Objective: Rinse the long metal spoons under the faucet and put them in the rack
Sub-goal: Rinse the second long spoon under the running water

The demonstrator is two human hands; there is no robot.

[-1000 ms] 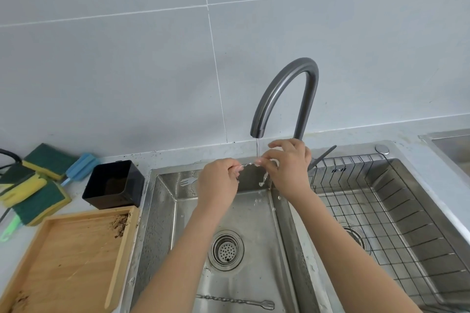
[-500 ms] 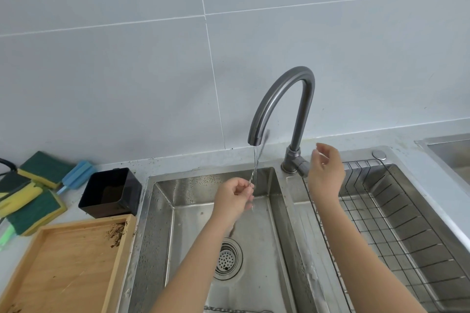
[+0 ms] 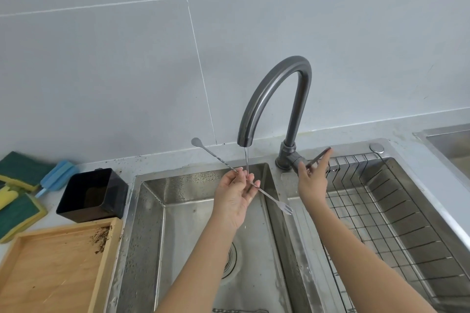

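My left hand [image 3: 235,192] holds a long thin metal spoon [image 3: 269,195] by its twisted middle, over the left sink basin [image 3: 193,211]. The spoon lies tilted, its round bowl up at the left and its small fork end down at the right. A thin stream of water falls from the dark grey faucet [image 3: 274,99] onto my fingers. My right hand [image 3: 311,178] is at the faucet lever [image 3: 319,157], fingers spread and touching it. The wire rack [image 3: 396,213] sits in the right basin. Another long spoon [image 3: 239,310] lies at the basin's bottom edge.
A black square cup [image 3: 92,194] stands on the counter left of the sink. In front of it lies a wooden tray [image 3: 50,269] with dark crumbs. Green and yellow sponges [image 3: 19,201] and a blue brush [image 3: 56,175] lie at the far left.
My right hand let go of the spoon and moved right to the faucet lever. My left hand turned the spoon flatter under a thinner stream.
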